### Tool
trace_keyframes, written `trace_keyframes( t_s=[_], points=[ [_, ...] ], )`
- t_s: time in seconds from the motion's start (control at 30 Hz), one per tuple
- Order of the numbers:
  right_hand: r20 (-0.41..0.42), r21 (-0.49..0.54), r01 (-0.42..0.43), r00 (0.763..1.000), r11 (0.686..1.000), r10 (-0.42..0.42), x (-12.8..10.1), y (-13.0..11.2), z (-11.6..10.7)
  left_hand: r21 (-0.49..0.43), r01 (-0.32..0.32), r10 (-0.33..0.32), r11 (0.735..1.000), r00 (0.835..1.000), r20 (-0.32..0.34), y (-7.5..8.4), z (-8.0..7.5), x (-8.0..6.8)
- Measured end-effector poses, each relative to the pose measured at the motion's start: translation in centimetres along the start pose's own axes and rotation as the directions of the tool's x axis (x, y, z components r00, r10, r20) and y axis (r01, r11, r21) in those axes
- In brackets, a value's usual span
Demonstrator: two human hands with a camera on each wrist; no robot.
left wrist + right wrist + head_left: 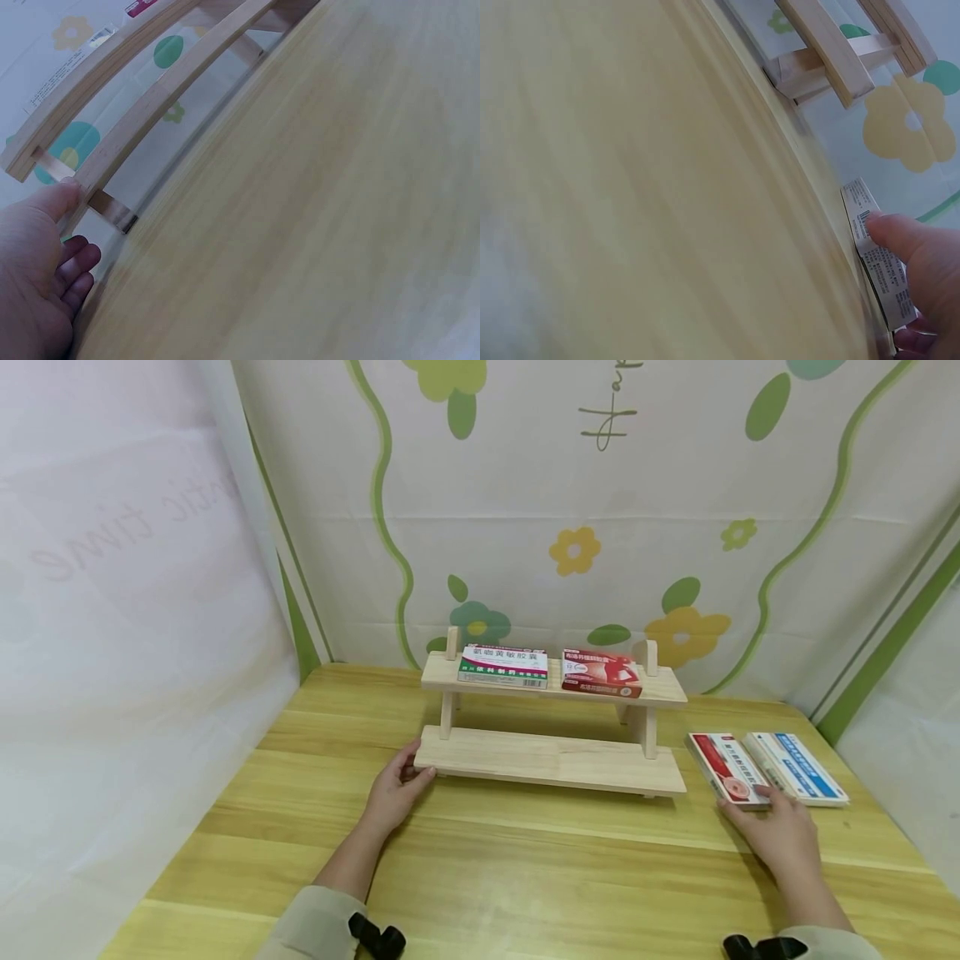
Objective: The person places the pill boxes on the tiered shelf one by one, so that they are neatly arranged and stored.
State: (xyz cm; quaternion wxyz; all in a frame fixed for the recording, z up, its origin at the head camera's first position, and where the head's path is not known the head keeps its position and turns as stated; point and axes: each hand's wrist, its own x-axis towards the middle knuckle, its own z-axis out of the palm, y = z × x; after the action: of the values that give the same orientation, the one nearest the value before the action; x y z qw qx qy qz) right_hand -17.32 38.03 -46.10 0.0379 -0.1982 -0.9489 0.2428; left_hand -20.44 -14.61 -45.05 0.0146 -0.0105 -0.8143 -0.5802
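A two-tier wooden shelf [510,756] stands on the table. My left hand [395,791] grips the left end of its lower board, the thumb at the front edge in the left wrist view and the other fingers curled below. On the upper board lie a white, green and magenta medicine box [503,667] and a red medicine box [602,673]. Right of the shelf, my right hand [783,839] holds the near end of a red-and-white medicine box [726,767] lying on the table. In the right wrist view the thumb presses its printed side [885,274]; the other fingers are partly hidden.
A blue-and-white medicine box [798,767] lies beside the red-and-white one, on its right. The wooden table [525,877] runs back to a flower-printed cloth [510,485] behind the shelf. White cloth [135,652] hangs along the left side, and more on the right.
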Motion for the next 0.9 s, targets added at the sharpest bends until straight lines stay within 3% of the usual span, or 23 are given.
trace_keyframes(
  t_s=[0.23,0.7,0.9],
  points=[
    [0.015,0.006,-0.014,1.0,1.0,0.014,-0.2,-0.2,-0.2,0.007,0.002,-0.002,1.0,1.0,0.0,0.5,0.0,-0.4],
    [-0.073,0.106,-0.027,0.997,0.994,0.035,-0.2,-1.2,-1.0,0.002,-0.002,0.002,1.0,1.0,-0.003,0.3,0.1,-0.2],
    [-0.116,0.116,0.018,0.993,0.993,-0.004,-0.5,-2.1,-2.3,-0.007,0.0,0.0,1.0,1.0,0.005,-1.3,0.1,0.6]
  ],
)
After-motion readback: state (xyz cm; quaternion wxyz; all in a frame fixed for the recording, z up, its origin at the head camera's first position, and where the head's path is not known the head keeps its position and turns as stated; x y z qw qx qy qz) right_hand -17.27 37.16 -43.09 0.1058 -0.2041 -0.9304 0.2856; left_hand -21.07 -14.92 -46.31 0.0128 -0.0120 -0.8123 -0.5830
